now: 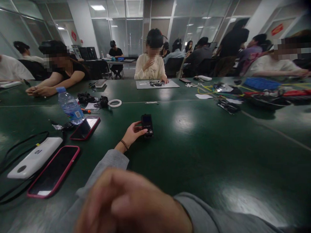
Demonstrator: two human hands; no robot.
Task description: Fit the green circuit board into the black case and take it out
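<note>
reaching out over the green table [200, 156], the left hand [131, 133] has its fingers wrapped round a small black device [147, 125] standing upright, just right of the red-cased phone [85, 128] and water bottle [70, 107]. the right hand [129, 209] is a blurry blob up close, nearer than the device, fingers loosely curled, can't tell if it holds anything.
</note>
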